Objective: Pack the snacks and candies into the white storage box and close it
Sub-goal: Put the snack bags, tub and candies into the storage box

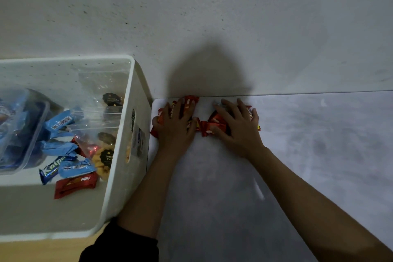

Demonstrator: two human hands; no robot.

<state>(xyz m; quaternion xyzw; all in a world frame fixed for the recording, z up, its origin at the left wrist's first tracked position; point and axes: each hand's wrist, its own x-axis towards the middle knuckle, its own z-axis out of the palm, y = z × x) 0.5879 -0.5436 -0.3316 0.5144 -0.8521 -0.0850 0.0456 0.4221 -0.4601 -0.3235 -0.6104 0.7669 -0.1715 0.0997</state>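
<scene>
On grey tabletop, crinkly red wrappers

Two bare forearms, no rings or watch on left hand or right hand; black sleeve well back from left fingers, near elbow.

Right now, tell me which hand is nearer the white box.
Left. The left hand lies just beside the box, on red candies; the right hand is farther right.
</scene>
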